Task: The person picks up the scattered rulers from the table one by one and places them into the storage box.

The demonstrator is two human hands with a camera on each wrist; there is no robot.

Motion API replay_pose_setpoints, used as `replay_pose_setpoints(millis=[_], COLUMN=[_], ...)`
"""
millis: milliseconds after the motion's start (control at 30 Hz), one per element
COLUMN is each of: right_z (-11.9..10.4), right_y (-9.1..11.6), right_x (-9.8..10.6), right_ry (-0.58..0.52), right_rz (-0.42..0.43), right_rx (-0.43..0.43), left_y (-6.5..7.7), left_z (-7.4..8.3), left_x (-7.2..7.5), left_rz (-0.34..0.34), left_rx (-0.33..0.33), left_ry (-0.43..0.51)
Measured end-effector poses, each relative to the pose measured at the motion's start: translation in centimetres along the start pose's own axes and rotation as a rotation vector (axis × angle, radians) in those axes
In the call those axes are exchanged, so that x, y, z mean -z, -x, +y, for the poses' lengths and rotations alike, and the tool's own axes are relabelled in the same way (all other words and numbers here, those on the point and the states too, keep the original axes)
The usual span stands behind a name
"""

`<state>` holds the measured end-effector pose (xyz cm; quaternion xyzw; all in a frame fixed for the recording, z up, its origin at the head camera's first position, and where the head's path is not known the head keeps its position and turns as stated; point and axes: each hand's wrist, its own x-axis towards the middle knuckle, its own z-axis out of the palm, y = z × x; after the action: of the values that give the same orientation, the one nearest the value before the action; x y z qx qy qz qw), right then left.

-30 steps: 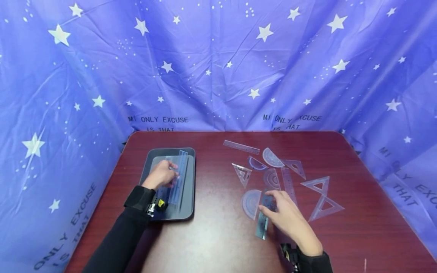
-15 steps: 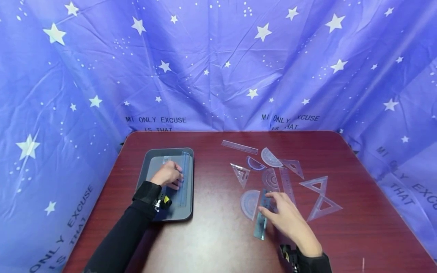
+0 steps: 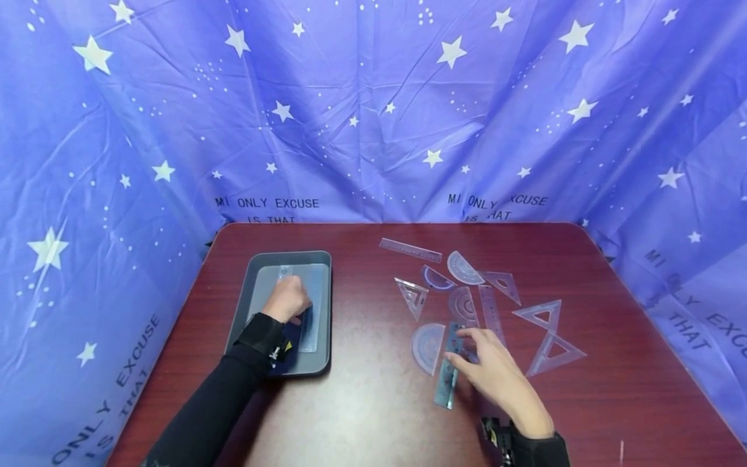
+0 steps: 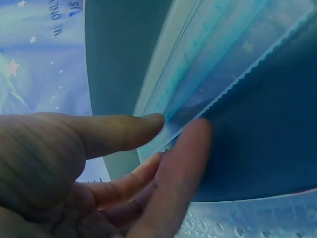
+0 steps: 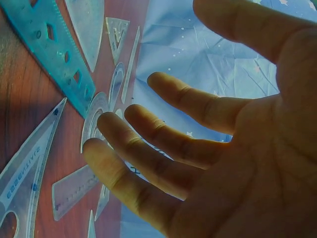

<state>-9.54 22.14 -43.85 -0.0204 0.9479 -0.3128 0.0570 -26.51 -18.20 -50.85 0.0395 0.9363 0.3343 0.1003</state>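
In the head view my left hand (image 3: 287, 299) reaches down into the grey tray (image 3: 235, 327), fingers bent. A clear blue ruler (image 4: 218, 54) with a wavy edge lies along the tray's right side. The left wrist view has thumb and index fingertips right at that edge, a gap between them. Another clear ruler (image 4: 237, 225) with holes lies in the tray, partly hidden by the hand. My right hand (image 3: 496, 373) hovers with spread, relaxed fingers beside a teal stencil ruler (image 5: 54, 49); nothing lies in its palm in the right wrist view.
Around the right hand lie several clear protractors (image 3: 428, 349), triangles (image 3: 539, 316) and a ruler (image 3: 492, 311). One more ruler (image 3: 410, 250) lies farther back on the reddish-brown table (image 3: 362, 415). A starry blue curtain (image 3: 373, 130) stands behind the table.
The left hand has moved slightly right and curled more. The blue ruler has gone from tilted under the hand to lying along the tray's right side. The right hand has barely moved.
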Motion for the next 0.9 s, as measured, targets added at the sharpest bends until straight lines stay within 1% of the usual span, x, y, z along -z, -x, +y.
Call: replay_pose_setpoints(millis=[33, 100, 133, 167, 233, 333, 400, 433, 500, 533, 667, 767, 900], right_z=[0.1, 0.4, 0.5, 0.7, 1.2, 2.1, 2.3, 2.2, 1.8, 1.3, 0.6, 0.3, -0.1], right_y=[-0.1, -0.2, -0.4, -0.5, -0.9, -1.5, -1.7, -1.8, -1.9, -1.9, -2.6, -3.3, -4.0], right_x=[0.0, -0.2, -0.2, -0.4, -0.7, -1.6, -1.8, -1.9, -1.9, -1.6, -1.5, -1.7, -2.1], right_ry=[0.002, 0.010, 0.015, 0.018, 0.017, 0.033, 0.039, 0.041, 0.056, 0.049, 0.100, 0.151, 0.184], right_rz=[0.005, 0.013, 0.015, 0.020, 0.035, 0.052, 0.045, 0.032, 0.013, -0.012, -0.052, -0.061, -0.056], right_rx=[0.002, 0.006, 0.007, 0.006, 0.010, -0.003, -0.029, -0.056, -0.104, -0.138, -0.226, -0.249, -0.258], left_y=[0.2, 0.7, 1.4, 2.1, 3.8, 5.5, 6.5, 6.9, 7.7, 8.0, 9.4, 10.7, 12.4], left_z=[0.5, 1.4, 2.5, 3.6, 5.8, 7.7, 8.6, 9.0, 9.8, 10.1, 11.6, 12.7, 13.8], left_x=[0.1, 0.4, 0.8, 1.2, 1.8, 2.0, 1.9, 1.7, 1.3, 1.0, -0.3, -1.1, -2.0], left_rz=[-0.010, -0.002, -0.001, 0.009, 0.042, 0.119, 0.159, 0.179, 0.226, 0.252, 0.353, 0.389, 0.397], left_rx=[0.042, 0.094, 0.132, 0.153, 0.165, 0.140, 0.116, 0.102, 0.067, 0.045, -0.038, -0.065, -0.055], left_ry=[-0.028, -0.090, -0.126, -0.167, -0.217, -0.242, -0.247, -0.244, -0.248, -0.251, -0.260, -0.235, -0.185])
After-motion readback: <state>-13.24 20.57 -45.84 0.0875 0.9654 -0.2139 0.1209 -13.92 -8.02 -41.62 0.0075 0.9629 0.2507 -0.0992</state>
